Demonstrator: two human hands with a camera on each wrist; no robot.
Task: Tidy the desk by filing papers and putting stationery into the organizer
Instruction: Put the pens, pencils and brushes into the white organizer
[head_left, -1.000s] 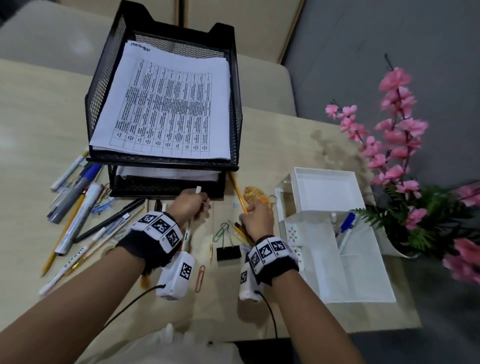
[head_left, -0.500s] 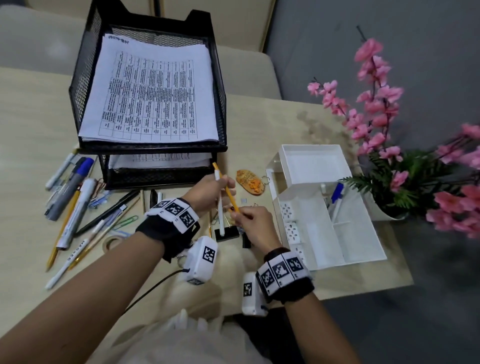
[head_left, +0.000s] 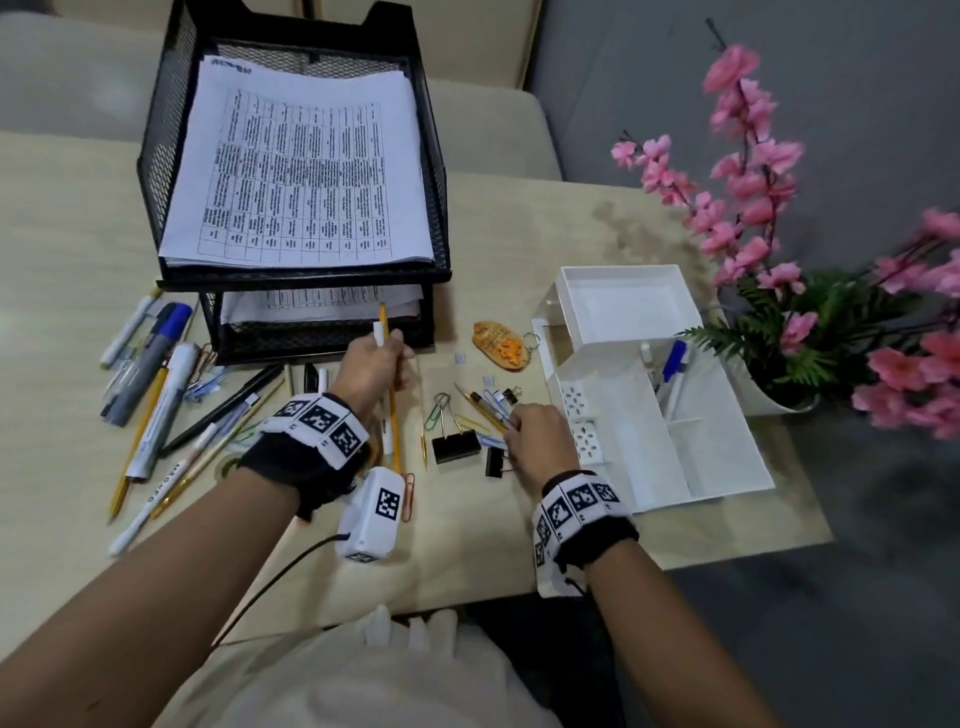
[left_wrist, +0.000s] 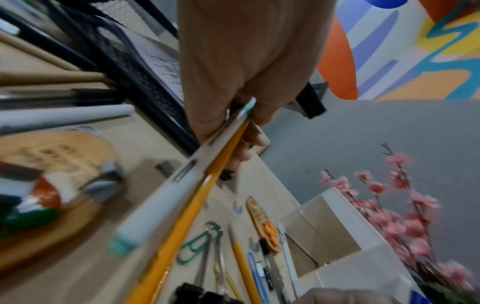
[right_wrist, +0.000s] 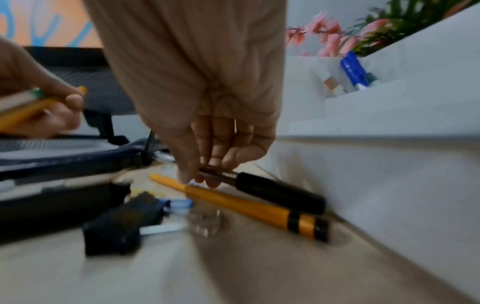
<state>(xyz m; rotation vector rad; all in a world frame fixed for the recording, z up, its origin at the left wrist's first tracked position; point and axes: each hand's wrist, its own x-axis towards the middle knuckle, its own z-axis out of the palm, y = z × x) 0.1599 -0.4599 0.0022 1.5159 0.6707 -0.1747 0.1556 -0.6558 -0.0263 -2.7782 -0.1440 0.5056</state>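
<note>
My left hand (head_left: 382, 358) hovers in front of the black mesh paper tray (head_left: 166, 156) and grips a white pen (head_left: 380, 332) and a yellow pencil (head_left: 395, 431) side by side. The left wrist view shows the same white pen (left_wrist: 166, 199) and yellow pencil (left_wrist: 187, 218) running out of my left hand (left_wrist: 246, 127). My right hand (head_left: 514, 423) is down on the desk beside the white organizer (head_left: 675, 467). There its fingertips (right_wrist: 185, 176) pinch a black-capped pen (right_wrist: 272, 191), next to an orange pen (right_wrist: 246, 207). Printed papers (head_left: 296, 171) fill the tray.
Several pens and markers (head_left: 156, 395) lie loose at the left. Black binder clips (head_left: 456, 447), paper clips (head_left: 436, 410) and an orange keychain (head_left: 498, 343) lie between my hands. A blue marker (head_left: 672, 358) stands in the organizer. Pink flowers (head_left: 753, 218) crowd the right.
The yellow pencil passed from my right hand into my left, which now holds it with the white pen. My right hand dropped down and right to the pens beside the organizer.
</note>
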